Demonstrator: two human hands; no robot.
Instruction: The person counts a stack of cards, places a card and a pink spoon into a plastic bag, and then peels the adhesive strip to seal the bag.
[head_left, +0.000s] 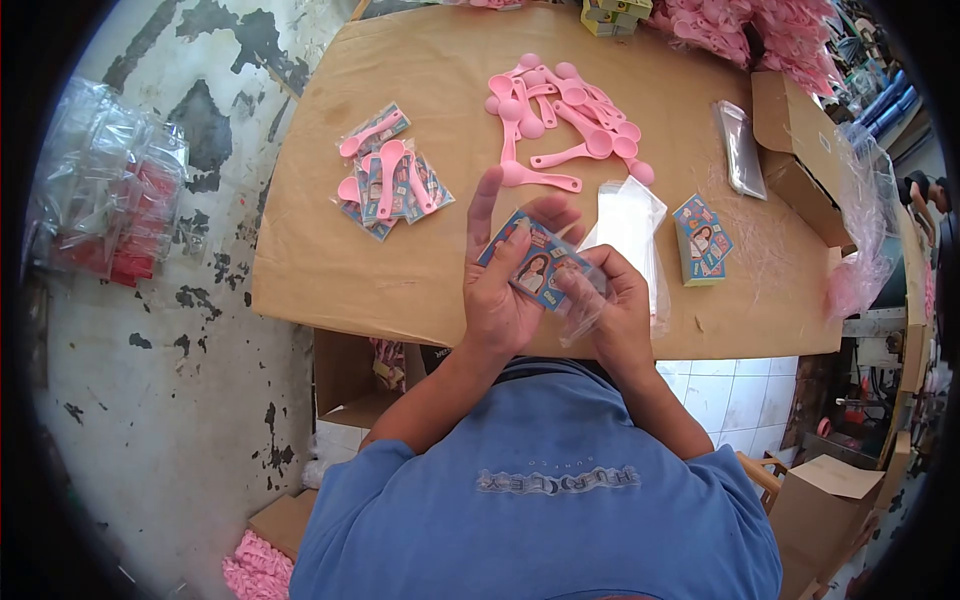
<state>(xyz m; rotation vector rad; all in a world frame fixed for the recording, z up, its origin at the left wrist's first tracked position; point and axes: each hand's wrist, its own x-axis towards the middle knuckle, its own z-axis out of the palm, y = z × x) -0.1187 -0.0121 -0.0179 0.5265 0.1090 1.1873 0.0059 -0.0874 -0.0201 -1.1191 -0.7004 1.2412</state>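
Note:
A blue printed card [541, 270] with a small portrait is between my hands, above the near part of the table. My left hand [497, 300] grips its left end, thumb on the printed face and other fingers extended behind. At the card's right end my right hand [622, 305] pinches a clear plastic bag [582, 325], which overlaps the card in this view. Just beyond my right hand lies a stack of clear bags [628, 215]. To its right is a stack of similar printed cards [704, 245].
Loose pink measuring spoons [575, 110] lie at the table's far middle. Bagged cards with pink spoons [390, 185] are heaped on the left. A cardboard box [800, 150] and a clear-wrapped packet [740, 150] sit on the right, with a large pink heap [745, 30] behind.

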